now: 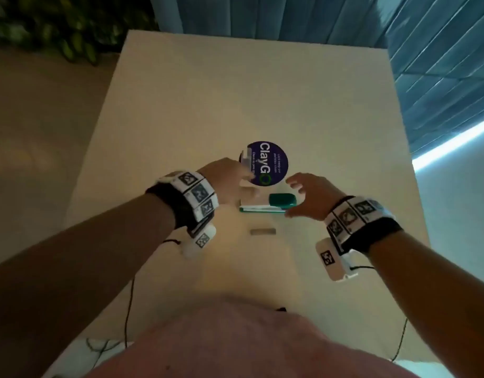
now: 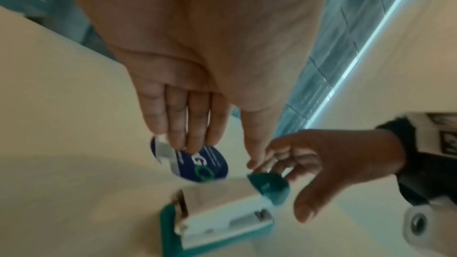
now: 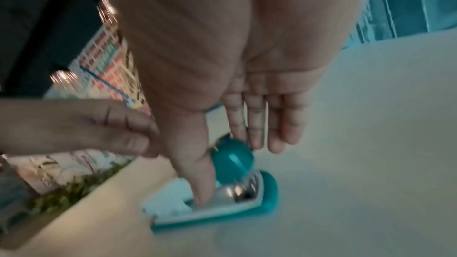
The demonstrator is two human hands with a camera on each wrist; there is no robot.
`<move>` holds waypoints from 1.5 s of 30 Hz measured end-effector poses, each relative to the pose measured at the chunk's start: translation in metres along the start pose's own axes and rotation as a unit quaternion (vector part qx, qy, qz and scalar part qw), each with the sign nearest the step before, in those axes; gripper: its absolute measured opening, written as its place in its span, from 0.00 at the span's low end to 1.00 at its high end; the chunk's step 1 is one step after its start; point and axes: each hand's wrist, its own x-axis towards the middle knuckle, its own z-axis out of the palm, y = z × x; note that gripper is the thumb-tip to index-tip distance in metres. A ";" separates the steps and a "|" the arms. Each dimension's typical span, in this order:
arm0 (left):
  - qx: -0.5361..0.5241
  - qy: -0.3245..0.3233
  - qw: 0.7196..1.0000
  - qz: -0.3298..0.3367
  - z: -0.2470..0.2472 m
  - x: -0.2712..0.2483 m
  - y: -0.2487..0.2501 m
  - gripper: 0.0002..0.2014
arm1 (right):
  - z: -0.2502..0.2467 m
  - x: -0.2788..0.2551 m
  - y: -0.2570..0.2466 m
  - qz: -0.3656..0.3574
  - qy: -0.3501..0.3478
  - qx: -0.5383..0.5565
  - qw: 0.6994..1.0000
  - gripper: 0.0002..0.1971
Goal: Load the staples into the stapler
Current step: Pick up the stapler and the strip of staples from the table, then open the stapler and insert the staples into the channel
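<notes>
The right hand (image 1: 312, 197) is held spread at the hinge end of the stapler (image 1: 265, 204), thumb and fingers apart on either side of the teal cap (image 3: 232, 163). In the right wrist view the thumb (image 3: 195, 173) is seen lying along the stapler's near side, down by the metal magazine, while the fingertips (image 3: 254, 136) are just behind the cap; whether any of them press on it cannot be told through the blur. Nothing is clamped in this grip.

The left hand (image 1: 230, 181) is held over the stapler's other end with its fingers extended and close together, as seen in the left wrist view, and nothing is gripped in it. Its thumb (image 2: 257, 144) is pointed down toward the cap, close to the right hand's fingers.

The stapler is lying on the table (image 1: 180, 105) between the two hands, its teal base flat and its long side toward the person. A strip of staples (image 1: 262, 231) is lying on the table just in front of it, apart from both hands. A round dark-blue sticker (image 1: 271, 159) is seen on the table just beyond the stapler.
</notes>
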 end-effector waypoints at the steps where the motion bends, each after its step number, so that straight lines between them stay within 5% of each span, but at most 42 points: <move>1: 0.012 -0.018 1.000 0.017 0.004 0.007 0.008 0.28 | 0.005 0.003 0.002 -0.001 -0.009 -0.013 1.000 0.36; 3: 0.041 -0.045 0.997 0.050 0.014 0.016 0.022 0.27 | 0.014 0.006 0.005 -0.004 -0.007 -0.036 0.999 0.32; 6: 0.036 -0.044 0.996 0.067 0.036 0.030 0.034 0.08 | 0.024 0.010 0.010 -0.004 0.036 -0.023 0.999 0.23; 16: 0.011 0.046 0.991 0.123 0.051 0.033 0.031 0.08 | 0.025 0.012 0.023 -0.030 0.040 0.020 0.999 0.21; 23: -0.104 0.131 0.975 0.148 0.024 0.001 0.004 0.18 | 0.027 0.016 0.028 -0.031 0.046 0.039 0.998 0.18; 34: -0.082 0.163 0.982 0.043 0.016 -0.041 -0.083 0.14 | 0.032 0.015 0.029 -0.024 0.057 0.035 0.998 0.18; 45: -0.070 0.119 0.990 -0.025 0.048 -0.027 -0.101 0.11 | 0.030 0.012 0.019 -0.008 0.033 -0.012 0.999 0.21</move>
